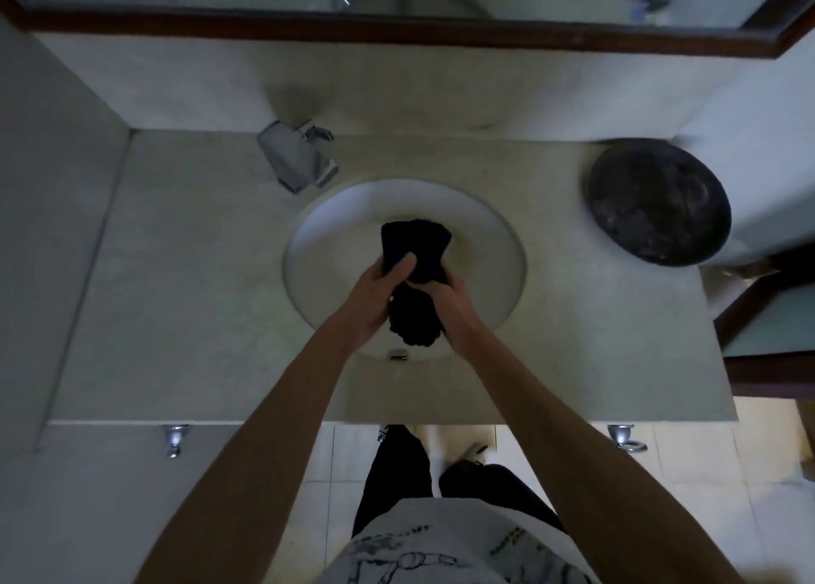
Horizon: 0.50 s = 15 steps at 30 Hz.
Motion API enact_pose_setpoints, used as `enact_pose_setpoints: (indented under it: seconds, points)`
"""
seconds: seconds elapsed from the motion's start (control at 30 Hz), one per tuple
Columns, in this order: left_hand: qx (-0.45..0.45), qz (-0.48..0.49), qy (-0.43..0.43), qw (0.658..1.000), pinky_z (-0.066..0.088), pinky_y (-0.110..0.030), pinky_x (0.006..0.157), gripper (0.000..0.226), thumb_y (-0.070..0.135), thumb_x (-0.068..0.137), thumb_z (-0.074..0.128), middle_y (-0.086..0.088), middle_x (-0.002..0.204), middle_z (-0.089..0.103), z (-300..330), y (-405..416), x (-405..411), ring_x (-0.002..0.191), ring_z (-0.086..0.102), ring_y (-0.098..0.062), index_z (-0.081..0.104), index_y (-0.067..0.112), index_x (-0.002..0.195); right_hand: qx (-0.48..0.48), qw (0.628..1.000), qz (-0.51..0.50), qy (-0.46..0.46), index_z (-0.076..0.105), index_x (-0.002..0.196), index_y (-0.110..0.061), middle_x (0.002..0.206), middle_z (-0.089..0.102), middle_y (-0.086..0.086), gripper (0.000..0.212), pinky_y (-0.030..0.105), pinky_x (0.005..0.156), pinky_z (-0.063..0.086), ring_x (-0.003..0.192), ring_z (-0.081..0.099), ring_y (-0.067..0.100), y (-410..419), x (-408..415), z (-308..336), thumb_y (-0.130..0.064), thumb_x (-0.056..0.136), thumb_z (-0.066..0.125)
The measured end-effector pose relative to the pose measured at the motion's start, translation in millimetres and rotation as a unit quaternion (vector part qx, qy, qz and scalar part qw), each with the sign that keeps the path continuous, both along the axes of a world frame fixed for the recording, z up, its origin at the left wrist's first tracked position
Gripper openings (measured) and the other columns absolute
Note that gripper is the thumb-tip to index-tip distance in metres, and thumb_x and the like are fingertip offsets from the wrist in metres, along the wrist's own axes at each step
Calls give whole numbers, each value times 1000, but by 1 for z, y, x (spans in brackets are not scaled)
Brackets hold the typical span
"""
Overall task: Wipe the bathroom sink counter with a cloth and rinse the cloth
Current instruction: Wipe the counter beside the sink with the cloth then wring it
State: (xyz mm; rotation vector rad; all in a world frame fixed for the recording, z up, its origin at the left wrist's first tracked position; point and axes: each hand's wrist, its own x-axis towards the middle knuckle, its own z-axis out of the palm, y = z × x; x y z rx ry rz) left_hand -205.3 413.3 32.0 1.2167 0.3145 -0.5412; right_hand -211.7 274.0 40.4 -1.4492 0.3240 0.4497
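Observation:
A dark bunched cloth (pixel 416 248) hangs over the round white sink basin (pixel 494 266) set in the pale stone counter (pixel 185 283). My left hand (pixel 375 301) grips its left side, thumb pressed across the cloth's middle. My right hand (pixel 458 310) is wrapped around its right side. Both hands squeeze the cloth at its waist, so it bulges above and below them. The chrome faucet (pixel 297 158) stands at the basin's back left, apart from the cloth; no water stream is visible.
A dark round stone dish (pixel 657 204) sits on the counter's right end. A mirror with a dark wooden frame (pixel 397 32) runs along the back wall. A wall closes off the left side. Metal knobs (pixel 176 438) sit below the counter's front edge.

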Motion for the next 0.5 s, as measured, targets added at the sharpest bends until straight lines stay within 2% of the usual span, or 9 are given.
enact_pose_setpoints:
  seconds: [0.07, 0.13, 0.17, 0.23, 0.3, 0.37, 0.43, 0.5]
  points:
    - [53, 1, -49, 997, 58, -36, 90, 64, 45, 78, 83, -5, 120, 73, 5, -1, 7, 111, 70, -23, 62, 15, 130, -11, 999, 39, -17, 64, 108, -28, 97, 74, 1, 27, 31, 75, 60, 90, 72, 21, -10, 11, 8, -6, 95, 58]
    - [125, 31, -86, 988, 60, -35, 86, 47, 35, 73, 87, -4, 106, 76, 8, 0, 14, 103, 72, -22, 71, 15, 113, -28, 996, 84, -21, 64, 116, -16, 93, 74, 5, 27, 26, 66, 57, 81, 74, 19, -18, 23, 11, -3, 93, 57]
    - [155, 39, -97, 982, 60, -33, 83, 34, 27, 75, 88, -1, 99, 76, 8, 0, 18, 99, 73, -19, 72, 17, 104, -38, 994, 100, -18, 63, 118, -10, 90, 74, 9, 29, 28, 64, 56, 78, 74, 22, -22, 28, 10, -4, 90, 59]
    - [183, 31, -106, 977, 60, -28, 78, 25, 16, 78, 86, 4, 93, 75, 7, -2, 23, 89, 74, -10, 72, 18, 99, -60, 994, 95, -4, 65, 119, -7, 91, 75, 12, 41, 36, 69, 55, 84, 73, 30, -28, 36, 0, -12, 79, 60]
    - [186, 13, -99, 978, 60, -26, 76, 26, 16, 79, 85, 4, 95, 76, 5, -5, 25, 88, 74, -8, 72, 17, 102, -70, 996, 57, 3, 67, 120, -13, 105, 74, 10, 48, 41, 82, 55, 100, 70, 29, -33, 41, -11, -17, 73, 60]
    - [169, 9, -81, 982, 62, -31, 80, 27, 18, 81, 83, -2, 99, 77, 4, -10, 26, 92, 74, -12, 73, 13, 106, -56, 998, 27, 17, 63, 126, -14, 117, 69, 13, 53, 45, 91, 54, 109, 66, 29, -38, 43, -21, -18, 74, 59]
    - [166, 35, -56, 984, 63, -40, 80, 26, 21, 83, 83, -7, 99, 77, 4, -21, 27, 91, 75, -17, 74, 10, 105, -83, 996, 13, 10, 57, 129, -12, 117, 66, 11, 48, 41, 86, 56, 107, 66, 26, -42, 41, -26, -19, 82, 58]
    - [183, 79, -25, 980, 64, -45, 77, 24, 26, 81, 84, -10, 96, 77, 2, -35, 29, 87, 76, -19, 74, 10, 97, -202, 978, 13, -54, 53, 128, -15, 114, 64, 2, 37, 34, 80, 56, 103, 65, 20, -49, 38, -29, -22, 93, 60]
